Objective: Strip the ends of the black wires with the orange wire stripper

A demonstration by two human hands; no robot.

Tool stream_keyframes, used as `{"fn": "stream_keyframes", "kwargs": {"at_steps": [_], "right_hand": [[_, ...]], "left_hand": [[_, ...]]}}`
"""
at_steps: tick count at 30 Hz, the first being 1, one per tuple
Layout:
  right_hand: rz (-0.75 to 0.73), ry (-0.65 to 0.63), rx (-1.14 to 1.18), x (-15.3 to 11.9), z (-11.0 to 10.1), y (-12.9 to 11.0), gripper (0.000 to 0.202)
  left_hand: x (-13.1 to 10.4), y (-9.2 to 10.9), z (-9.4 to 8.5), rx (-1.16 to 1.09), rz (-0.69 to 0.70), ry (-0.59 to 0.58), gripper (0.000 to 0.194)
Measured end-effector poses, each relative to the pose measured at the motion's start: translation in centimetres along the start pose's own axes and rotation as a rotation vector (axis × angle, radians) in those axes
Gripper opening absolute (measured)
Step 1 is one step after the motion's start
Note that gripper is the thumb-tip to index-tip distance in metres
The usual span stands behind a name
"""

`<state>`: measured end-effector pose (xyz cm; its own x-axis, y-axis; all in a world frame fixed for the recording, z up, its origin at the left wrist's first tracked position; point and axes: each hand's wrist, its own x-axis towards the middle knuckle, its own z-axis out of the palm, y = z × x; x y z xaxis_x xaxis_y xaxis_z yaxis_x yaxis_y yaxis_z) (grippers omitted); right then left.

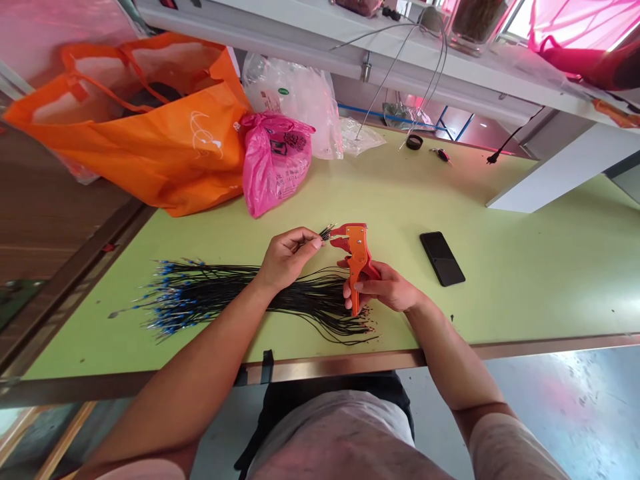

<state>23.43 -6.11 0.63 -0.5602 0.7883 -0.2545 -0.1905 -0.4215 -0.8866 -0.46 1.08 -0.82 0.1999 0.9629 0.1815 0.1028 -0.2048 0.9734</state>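
Observation:
My left hand (291, 257) pinches several short black wire ends (327, 233), whose bare tips point right toward the tool's jaws. In my right hand (387, 287) is an orange and red wire stripper (357, 257), upright, its jaws facing left just beside the wire tips. Whether the tips touch the jaws I cannot tell. A long bundle of black wires (215, 293) lies on the table under my left hand and wrist, with blue connectors (167, 300) at its left end and loose wire ends at its right, below the stripper.
A black phone (443, 259) lies to the right on the green table (530, 273). Orange bag (190, 153), pink plastic bag (277, 163) and clear bags (300, 100) stand at the back left. A black tape roll (414, 142) lies behind, under a white shelf (330, 33).

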Motion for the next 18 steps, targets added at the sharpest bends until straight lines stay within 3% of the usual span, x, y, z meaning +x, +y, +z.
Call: {"fn": "stream_keyframes", "kwargs": {"at_steps": [4,18], "right_hand": [[0.013,-0.009,-0.026,0.06,-0.06,0.25,0.048],[0.010,-0.010,-0.143,0.15,0.51,0.26,0.043]], "left_hand": [[-0.05,0.51,0.18,0.013,0.010,-0.039,0.029],[-0.15,-0.27,-0.19,0.030,0.110,-0.142,0.032]]}}
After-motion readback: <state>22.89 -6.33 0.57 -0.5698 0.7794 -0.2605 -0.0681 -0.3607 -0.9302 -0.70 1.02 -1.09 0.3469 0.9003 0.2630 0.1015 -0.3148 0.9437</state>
